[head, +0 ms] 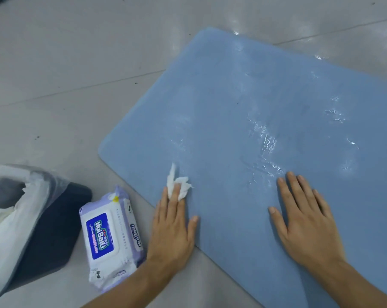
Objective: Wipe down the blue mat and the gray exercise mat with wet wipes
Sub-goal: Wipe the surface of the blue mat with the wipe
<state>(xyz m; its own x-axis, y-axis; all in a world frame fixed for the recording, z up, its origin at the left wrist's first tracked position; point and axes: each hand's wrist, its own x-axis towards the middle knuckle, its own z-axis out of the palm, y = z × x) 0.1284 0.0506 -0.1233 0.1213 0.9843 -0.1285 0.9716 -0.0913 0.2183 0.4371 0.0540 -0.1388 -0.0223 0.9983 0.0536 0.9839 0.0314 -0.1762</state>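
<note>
Blue mat (266,96) lies flat on the gray floor (65,74), turned at an angle, so one rounded corner points to my left and another points away from me. Wet streaks (268,143) shine across its middle and toward its far right side.

My left hand (172,227) lies across the mat's near left edge, with the wrist over the floor and the fingers on the mat. The fingers are straight and close together, and they press a crumpled white wipe (179,181) down onto the mat. Part of the wipe sticks up past my fingertips. I cannot tell whether any of it is tucked between two fingers.

My right hand (308,218) rests flat on the mat, well apart from the left, with the palm down and the fingers spread. It holds nothing, and its fingertips reach the edge of the wet streaks.

On the floor just beside my left wrist, off the mat, lies a pack of wet wipes (109,238), white and purple with a blue label. Further left stands a dark bin (43,230) with a clear plastic liner, tilted in my view. Crumpled white wipes (1,218) sit inside it.
</note>
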